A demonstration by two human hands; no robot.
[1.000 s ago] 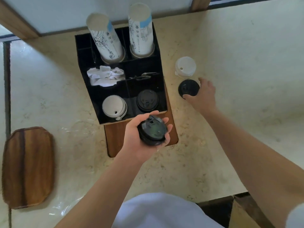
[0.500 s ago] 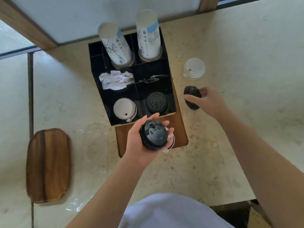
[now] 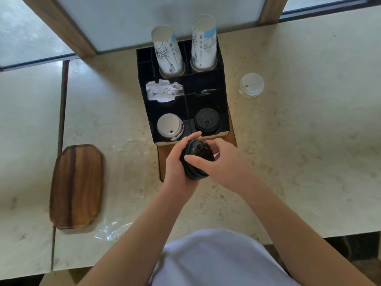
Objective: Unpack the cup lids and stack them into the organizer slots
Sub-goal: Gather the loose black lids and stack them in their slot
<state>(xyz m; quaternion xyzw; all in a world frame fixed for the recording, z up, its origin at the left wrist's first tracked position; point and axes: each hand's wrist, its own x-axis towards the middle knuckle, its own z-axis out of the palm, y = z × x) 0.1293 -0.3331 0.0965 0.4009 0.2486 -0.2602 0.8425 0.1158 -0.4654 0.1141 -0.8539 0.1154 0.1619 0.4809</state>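
Note:
Both hands meet just in front of the black organizer point(image 3: 224, 112). My left hand point(image 3: 175, 168) grips a stack of black cup lids point(image 3: 195, 162) from below. My right hand point(image 3: 226, 162) holds the same stack from the right, thumb across its top. In the organizer's front row, white lids point(image 3: 169, 125) fill the left slot and black lids point(image 3: 206, 120) the right slot. A small stack of translucent white lids point(image 3: 251, 85) lies on the counter to the right of the organizer.
Two tall sleeves of paper cups point(image 3: 168, 52) stand in the organizer's back slots, crumpled white paper point(image 3: 164, 90) in a middle slot. A wooden tray point(image 3: 77, 185) lies at the left. Clear plastic wrap point(image 3: 113, 232) lies on the marble counter near the front edge.
My right hand picked up a black lid from the counter beside the white lids and brought it left onto the stack in my left hand. The camera view shifted.

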